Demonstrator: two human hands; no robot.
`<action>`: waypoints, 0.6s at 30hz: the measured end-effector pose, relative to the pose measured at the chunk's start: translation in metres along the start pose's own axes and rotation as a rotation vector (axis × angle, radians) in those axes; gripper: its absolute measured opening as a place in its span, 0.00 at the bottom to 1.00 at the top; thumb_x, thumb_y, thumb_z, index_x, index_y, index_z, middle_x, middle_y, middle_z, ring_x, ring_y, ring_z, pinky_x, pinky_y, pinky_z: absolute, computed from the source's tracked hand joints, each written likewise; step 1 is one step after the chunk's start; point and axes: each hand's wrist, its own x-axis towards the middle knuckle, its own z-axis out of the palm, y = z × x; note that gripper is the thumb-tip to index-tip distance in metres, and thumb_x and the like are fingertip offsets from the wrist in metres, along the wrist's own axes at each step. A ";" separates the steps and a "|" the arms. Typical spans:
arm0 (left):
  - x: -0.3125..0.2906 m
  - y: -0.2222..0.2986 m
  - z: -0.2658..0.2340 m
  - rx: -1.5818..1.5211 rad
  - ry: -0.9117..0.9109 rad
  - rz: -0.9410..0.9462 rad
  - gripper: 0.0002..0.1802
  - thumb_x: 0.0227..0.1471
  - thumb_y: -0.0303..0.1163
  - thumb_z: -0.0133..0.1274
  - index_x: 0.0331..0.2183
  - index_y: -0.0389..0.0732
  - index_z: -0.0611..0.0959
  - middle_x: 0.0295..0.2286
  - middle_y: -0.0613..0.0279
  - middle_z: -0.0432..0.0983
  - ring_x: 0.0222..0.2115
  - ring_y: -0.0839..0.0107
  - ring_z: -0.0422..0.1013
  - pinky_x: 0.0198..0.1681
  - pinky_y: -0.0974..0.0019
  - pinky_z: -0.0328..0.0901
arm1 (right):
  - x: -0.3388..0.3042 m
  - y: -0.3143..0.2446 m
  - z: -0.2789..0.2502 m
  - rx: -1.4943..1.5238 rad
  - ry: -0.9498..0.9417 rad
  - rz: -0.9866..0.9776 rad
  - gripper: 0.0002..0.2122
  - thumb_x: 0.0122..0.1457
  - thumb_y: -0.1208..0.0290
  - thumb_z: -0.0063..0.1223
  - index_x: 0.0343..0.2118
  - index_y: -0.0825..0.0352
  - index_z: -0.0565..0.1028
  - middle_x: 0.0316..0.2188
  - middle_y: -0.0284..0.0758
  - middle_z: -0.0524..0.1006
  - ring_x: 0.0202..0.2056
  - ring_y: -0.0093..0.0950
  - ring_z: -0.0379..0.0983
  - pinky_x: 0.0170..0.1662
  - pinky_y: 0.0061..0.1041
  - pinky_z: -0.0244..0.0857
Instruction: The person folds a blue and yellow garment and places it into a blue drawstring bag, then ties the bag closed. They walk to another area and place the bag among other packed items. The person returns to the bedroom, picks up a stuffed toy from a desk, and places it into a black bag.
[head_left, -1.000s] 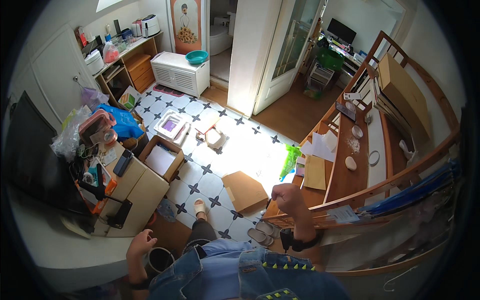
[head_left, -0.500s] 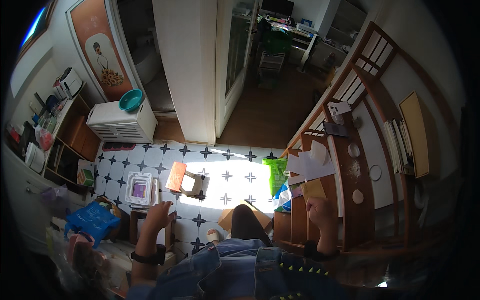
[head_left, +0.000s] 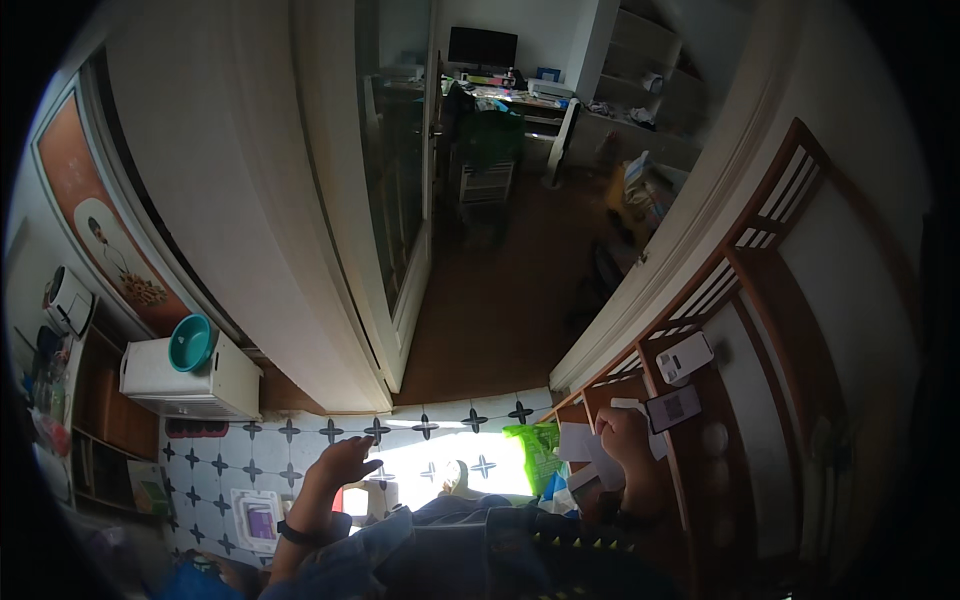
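Note:
My left hand hangs above the tiled floor on the left, its fingers stretched forward and the thumb apart; it is open and holds nothing. On the right, my right hand is curled into a fist, with nothing sticking out of it. It appears over the wooden shelf unit, in front of some white papers. Beside the fist on the shelf lie a dark flat phone-like thing and a white box-shaped device. Both wrists carry dark bands.
Ahead, a glass-paned door stands open onto a dark-floored room with a desk and monitor. A teal basin sits on a white cabinet at left. A bright green bag leans by the shelf. A white frame-like tray lies on the floor.
I have moved forward and the view has tilted up toward the doorway. The cabinet, stool and tray sit lower in view. My left hand has risen; my right hand remains a fist.

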 end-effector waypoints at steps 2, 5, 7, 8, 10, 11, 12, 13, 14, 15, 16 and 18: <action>0.051 0.000 -0.029 0.023 0.039 0.028 0.27 0.48 0.45 0.55 0.45 0.36 0.73 0.34 0.49 0.76 0.36 0.52 0.73 0.39 0.57 0.67 | 0.063 -0.004 0.004 0.129 -0.057 -0.026 0.05 0.43 0.81 0.45 0.16 0.65 0.71 0.13 0.39 0.70 0.19 0.37 0.71 0.22 0.32 0.60; 0.134 0.010 -0.066 -0.015 -0.015 0.086 0.28 0.49 0.45 0.55 0.46 0.36 0.72 0.34 0.48 0.76 0.36 0.52 0.73 0.40 0.57 0.67 | 0.134 -0.011 0.016 0.059 -0.072 -0.129 0.03 0.43 0.79 0.47 0.17 0.65 0.70 0.15 0.39 0.70 0.20 0.38 0.70 0.23 0.34 0.61; 0.189 0.020 -0.091 -0.061 -0.099 0.126 0.27 0.49 0.43 0.55 0.46 0.36 0.72 0.34 0.48 0.76 0.37 0.53 0.73 0.40 0.57 0.67 | 0.171 -0.011 0.021 0.173 -0.042 -0.281 0.03 0.41 0.80 0.46 0.16 0.65 0.69 0.14 0.38 0.70 0.20 0.38 0.69 0.22 0.34 0.61; 0.219 0.025 -0.103 -0.066 -0.092 0.192 0.27 0.49 0.43 0.54 0.46 0.36 0.72 0.35 0.47 0.75 0.37 0.53 0.73 0.40 0.57 0.67 | 0.189 -0.008 0.023 0.177 -0.057 -0.288 0.03 0.41 0.80 0.46 0.15 0.65 0.69 0.14 0.38 0.70 0.19 0.37 0.69 0.23 0.34 0.62; 0.278 0.034 -0.124 -0.167 -0.027 0.268 0.25 0.50 0.41 0.55 0.46 0.37 0.72 0.38 0.48 0.73 0.39 0.55 0.72 0.42 0.59 0.66 | 0.223 0.006 0.028 0.197 -0.052 -0.277 0.04 0.40 0.81 0.46 0.15 0.65 0.69 0.14 0.37 0.70 0.19 0.37 0.69 0.23 0.34 0.62; 0.311 0.035 -0.138 -0.164 0.012 0.321 0.25 0.49 0.40 0.56 0.47 0.37 0.72 0.40 0.49 0.71 0.40 0.57 0.70 0.44 0.60 0.65 | 0.241 0.017 0.029 0.211 -0.028 -0.258 0.04 0.39 0.81 0.46 0.15 0.64 0.69 0.14 0.37 0.70 0.18 0.37 0.69 0.23 0.34 0.62; 0.345 0.037 -0.149 -0.173 0.049 0.331 0.25 0.49 0.39 0.56 0.46 0.37 0.72 0.40 0.50 0.71 0.41 0.57 0.70 0.44 0.60 0.65 | 0.258 0.030 0.031 0.221 -0.012 -0.235 0.04 0.39 0.81 0.45 0.14 0.64 0.70 0.14 0.37 0.70 0.18 0.37 0.68 0.23 0.34 0.62; 0.379 0.037 -0.160 -0.191 0.111 0.362 0.25 0.48 0.38 0.57 0.46 0.37 0.72 0.40 0.50 0.70 0.42 0.57 0.69 0.45 0.60 0.64 | 0.277 0.046 0.032 0.219 0.019 -0.208 0.04 0.38 0.81 0.46 0.14 0.64 0.70 0.14 0.37 0.70 0.18 0.37 0.69 0.23 0.34 0.62; 0.414 0.037 -0.171 -0.183 0.124 0.337 0.25 0.48 0.37 0.57 0.46 0.37 0.72 0.41 0.49 0.70 0.42 0.57 0.68 0.46 0.60 0.64 | 0.298 0.064 0.032 0.212 0.043 -0.180 0.04 0.38 0.81 0.46 0.14 0.64 0.70 0.14 0.36 0.70 0.19 0.37 0.69 0.24 0.33 0.62; 0.452 0.036 -0.183 -0.185 0.163 0.337 0.25 0.48 0.37 0.57 0.46 0.36 0.72 0.42 0.49 0.69 0.43 0.56 0.68 0.46 0.59 0.63 | 0.322 0.082 0.034 0.202 0.062 -0.147 0.04 0.37 0.81 0.46 0.14 0.64 0.71 0.14 0.36 0.70 0.19 0.37 0.69 0.24 0.33 0.63; 0.490 0.033 -0.195 -0.189 0.223 0.357 0.24 0.48 0.36 0.57 0.46 0.35 0.72 0.42 0.49 0.69 0.44 0.56 0.67 0.47 0.59 0.63 | 0.348 0.099 0.039 0.165 0.109 -0.139 0.05 0.37 0.82 0.45 0.14 0.64 0.71 0.14 0.36 0.71 0.20 0.37 0.69 0.24 0.33 0.63; 0.563 0.028 -0.223 -0.195 0.252 0.348 0.26 0.47 0.37 0.56 0.47 0.35 0.71 0.47 0.48 0.66 0.49 0.54 0.64 0.50 0.58 0.61 | 0.403 0.130 0.044 0.111 0.128 -0.035 0.05 0.36 0.82 0.45 0.14 0.63 0.71 0.15 0.36 0.71 0.22 0.37 0.70 0.26 0.32 0.63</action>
